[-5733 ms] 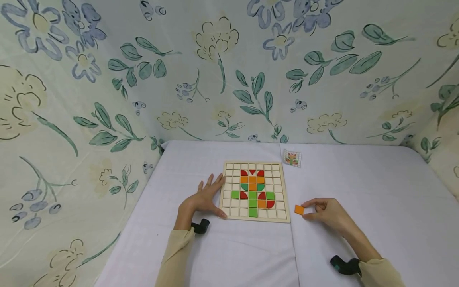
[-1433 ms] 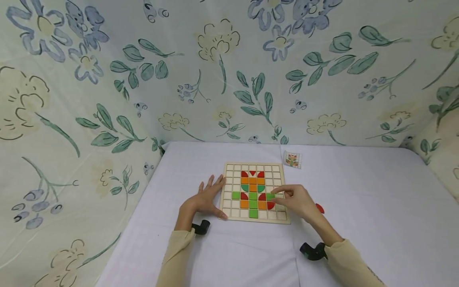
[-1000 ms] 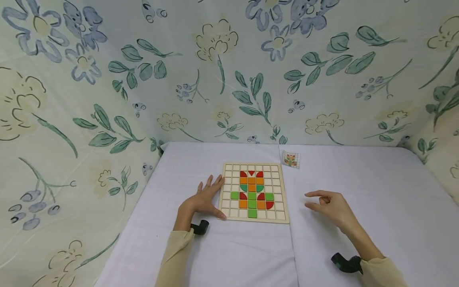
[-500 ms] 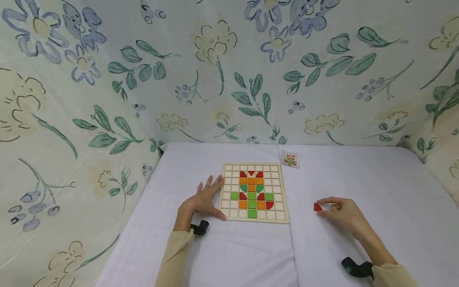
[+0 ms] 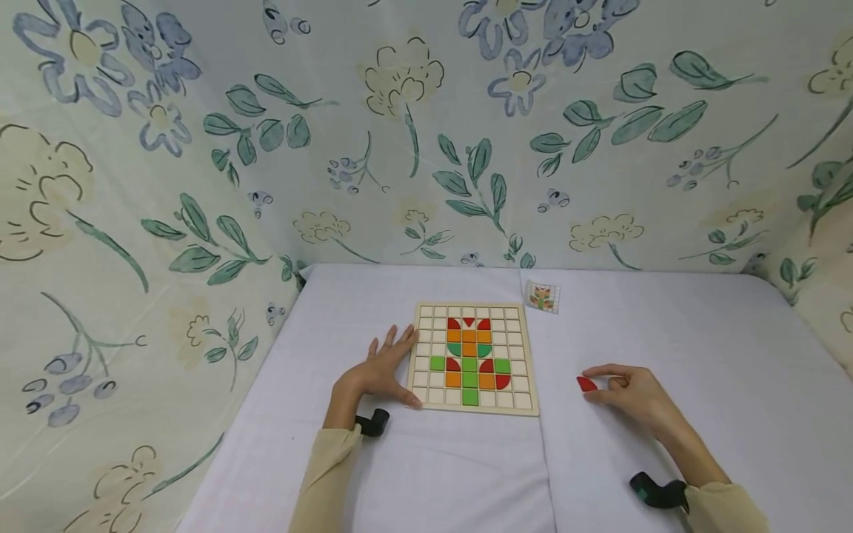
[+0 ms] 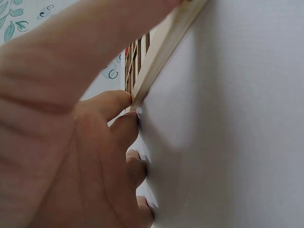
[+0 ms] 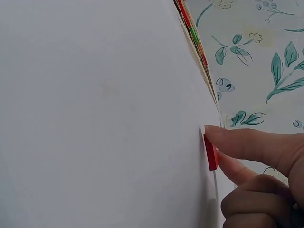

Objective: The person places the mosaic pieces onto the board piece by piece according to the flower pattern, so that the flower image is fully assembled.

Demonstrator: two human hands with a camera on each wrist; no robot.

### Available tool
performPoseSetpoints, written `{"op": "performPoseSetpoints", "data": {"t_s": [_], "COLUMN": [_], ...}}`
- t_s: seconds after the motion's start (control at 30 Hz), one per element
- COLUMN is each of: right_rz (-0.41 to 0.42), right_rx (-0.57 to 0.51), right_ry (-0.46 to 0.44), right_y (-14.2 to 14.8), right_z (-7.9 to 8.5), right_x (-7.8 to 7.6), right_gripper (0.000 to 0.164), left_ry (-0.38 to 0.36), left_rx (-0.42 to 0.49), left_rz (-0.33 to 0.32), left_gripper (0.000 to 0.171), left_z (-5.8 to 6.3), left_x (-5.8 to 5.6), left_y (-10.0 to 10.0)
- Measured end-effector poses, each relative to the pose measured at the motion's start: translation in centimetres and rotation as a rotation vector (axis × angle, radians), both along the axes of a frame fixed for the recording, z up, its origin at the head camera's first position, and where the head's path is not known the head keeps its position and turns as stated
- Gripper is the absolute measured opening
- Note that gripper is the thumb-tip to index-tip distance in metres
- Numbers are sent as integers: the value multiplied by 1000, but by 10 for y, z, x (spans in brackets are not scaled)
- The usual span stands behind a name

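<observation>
A wooden grid board (image 5: 426, 396) lies on the white cloth, with red, orange and green tiles set in it as a flower. Along its left edge my left hand (image 5: 381, 369) rests with fingers spread; the left wrist view shows the fingertips (image 6: 124, 97) against the wooden rim. To the right of the board, my right hand (image 5: 633, 392) pinches a red rounded tile (image 5: 586, 384) between thumb and forefinger. In the right wrist view that tile (image 7: 210, 152) is seen edge-on, close to the cloth. Its full outline is partly hidden by the fingers.
A small pattern card (image 5: 543, 296) with a printed flower lies beyond the board's upper right corner. A flowered cloth (image 5: 426, 148) hangs behind the table. Black wrist cameras (image 5: 658, 491) sit on both forearms.
An orange tile was placed in the lower left of the flower. My right hand then drew back right and picked up the red tile. The left hand stayed still.
</observation>
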State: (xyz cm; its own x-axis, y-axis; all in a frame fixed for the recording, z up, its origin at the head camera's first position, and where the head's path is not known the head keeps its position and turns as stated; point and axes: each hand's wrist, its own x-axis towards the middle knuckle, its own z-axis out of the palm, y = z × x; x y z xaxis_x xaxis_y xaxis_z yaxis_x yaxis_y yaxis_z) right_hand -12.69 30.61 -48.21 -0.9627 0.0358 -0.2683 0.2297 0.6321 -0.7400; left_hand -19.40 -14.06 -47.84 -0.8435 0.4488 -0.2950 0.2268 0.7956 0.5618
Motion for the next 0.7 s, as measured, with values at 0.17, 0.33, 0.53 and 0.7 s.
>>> {"op": "performPoseSetpoints", "data": {"t_s": [0.17, 0.33, 0.53, 0.7], "right_rz": [-14, 13, -22, -48], "right_rx": [7, -49, -12, 7], "right_ry": [-7, -11, -4, -19], "right_y": [-2, -3, -5, -4], "right_z": [-1, -4, -2, -1], "right_x": [-1, -2, -4, -4], "right_gripper": [55, 51, 48, 48], "left_ry": [-3, -6, -2, 3], "left_rx": [-5, -3, -6, -8], "left_rz": [-3, -6, -6, -5], "left_gripper": [134, 134, 134, 134], "left_z": [-1, -1, -3, -4], "left_x": [0, -1, -2, -1], "left_y": [-1, -1, -2, -2]}}
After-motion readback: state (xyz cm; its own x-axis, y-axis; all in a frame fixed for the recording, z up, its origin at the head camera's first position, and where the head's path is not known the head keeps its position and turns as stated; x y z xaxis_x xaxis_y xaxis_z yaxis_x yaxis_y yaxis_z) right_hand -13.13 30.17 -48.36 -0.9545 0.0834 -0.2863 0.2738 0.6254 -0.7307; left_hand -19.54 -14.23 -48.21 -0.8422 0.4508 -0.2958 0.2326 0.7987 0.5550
